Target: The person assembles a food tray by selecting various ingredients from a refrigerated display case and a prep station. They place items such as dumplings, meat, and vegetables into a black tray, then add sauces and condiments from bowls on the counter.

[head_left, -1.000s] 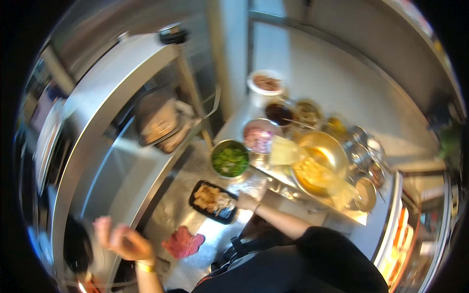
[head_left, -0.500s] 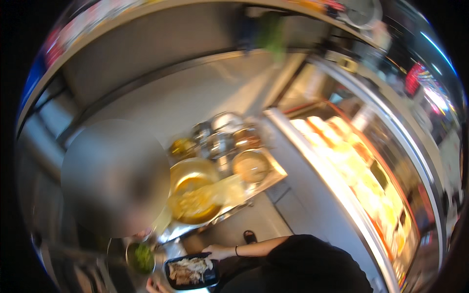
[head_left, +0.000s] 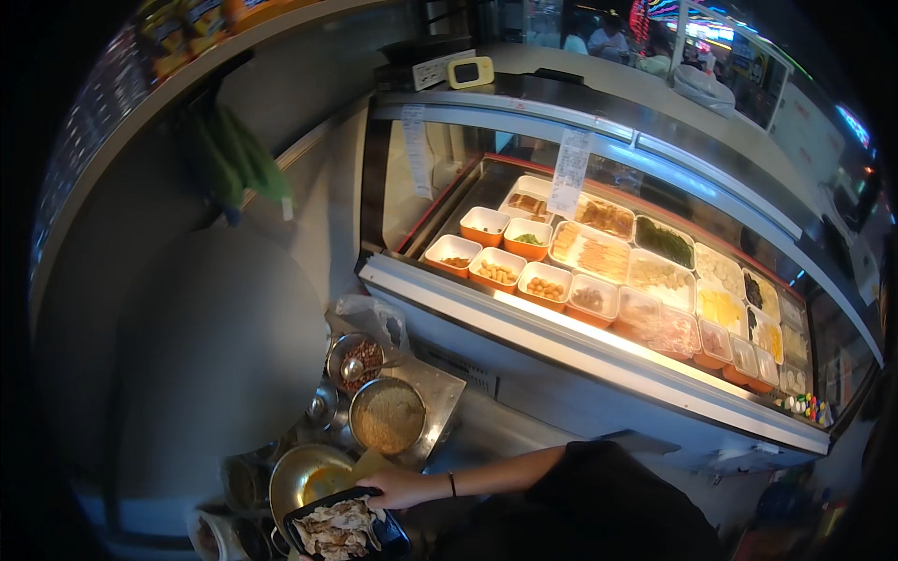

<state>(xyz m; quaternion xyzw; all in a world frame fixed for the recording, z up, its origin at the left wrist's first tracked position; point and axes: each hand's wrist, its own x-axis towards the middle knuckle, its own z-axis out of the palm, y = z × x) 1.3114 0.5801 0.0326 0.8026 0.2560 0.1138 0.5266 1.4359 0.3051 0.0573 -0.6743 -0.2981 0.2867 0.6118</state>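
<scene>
My right hand [head_left: 398, 488] reaches left from the lower edge and grips the rim of a black food tray [head_left: 388, 535] filled with pale sliced meat. A dark band sits on that wrist. The tray hovers just in front of a brass-coloured bowl [head_left: 297, 477] holding some yellow liquid. My left hand is out of the picture.
Past the tray stand a steel bowl of tan crumbs [head_left: 388, 416] and a smaller bowl of dark bits with a spoon [head_left: 355, 360]. A lit glass display case [head_left: 599, 346] with several orange and white ingredient tubs fills the right. A grey blurred patch [head_left: 215, 355] covers the left.
The view has swung right, from the steel counter and bowls to the lit display case. The tray stays in my right hand. My left hand, raised a second ago, has left the picture.
</scene>
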